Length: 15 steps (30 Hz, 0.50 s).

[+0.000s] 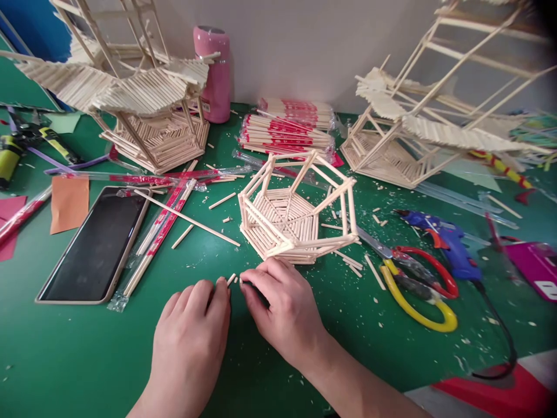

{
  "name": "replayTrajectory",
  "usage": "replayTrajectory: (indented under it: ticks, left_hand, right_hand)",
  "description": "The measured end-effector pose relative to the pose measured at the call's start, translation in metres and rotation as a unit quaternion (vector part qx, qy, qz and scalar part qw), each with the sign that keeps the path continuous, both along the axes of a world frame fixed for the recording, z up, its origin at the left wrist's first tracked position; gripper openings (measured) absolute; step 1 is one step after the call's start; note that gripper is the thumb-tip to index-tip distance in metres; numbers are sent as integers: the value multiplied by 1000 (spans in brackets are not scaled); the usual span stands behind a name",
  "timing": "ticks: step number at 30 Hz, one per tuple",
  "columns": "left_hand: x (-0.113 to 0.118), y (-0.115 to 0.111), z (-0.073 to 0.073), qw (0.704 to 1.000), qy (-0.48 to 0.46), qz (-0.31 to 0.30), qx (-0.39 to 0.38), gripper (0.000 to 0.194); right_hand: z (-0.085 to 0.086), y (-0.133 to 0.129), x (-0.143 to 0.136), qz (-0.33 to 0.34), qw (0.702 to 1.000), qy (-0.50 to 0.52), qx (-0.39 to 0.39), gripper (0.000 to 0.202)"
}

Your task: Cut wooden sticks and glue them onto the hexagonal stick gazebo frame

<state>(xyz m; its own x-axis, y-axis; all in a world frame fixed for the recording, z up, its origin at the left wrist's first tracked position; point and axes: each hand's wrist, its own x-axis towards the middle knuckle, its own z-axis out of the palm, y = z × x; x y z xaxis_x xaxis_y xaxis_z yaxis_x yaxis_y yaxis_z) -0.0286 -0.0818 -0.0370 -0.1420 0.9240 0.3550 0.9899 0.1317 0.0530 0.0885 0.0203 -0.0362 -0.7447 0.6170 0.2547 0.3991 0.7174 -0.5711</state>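
Both hands, left and right, pinch at tiny stick bits near the bench's front edge, fingertips partly hidden, so grip's kinda unclear.

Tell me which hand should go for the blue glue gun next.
Right hand, I'd judge: the glue gun lies on that side, while the left hand would have to reach past the right. The scissors lie partly between, so go around them.

Phone (screen dark) beside an orange paper, pink bottle near the wall.
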Motion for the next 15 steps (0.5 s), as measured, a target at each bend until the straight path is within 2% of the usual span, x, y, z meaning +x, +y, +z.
replayTrajectory:
  ticks: [15]
  left_hand:
    - [1, 2, 0, 1000, -14, 6, 6, 26]
  right_hand:
    - [3, 0, -1, -9, 1000, -1, -4, 14]
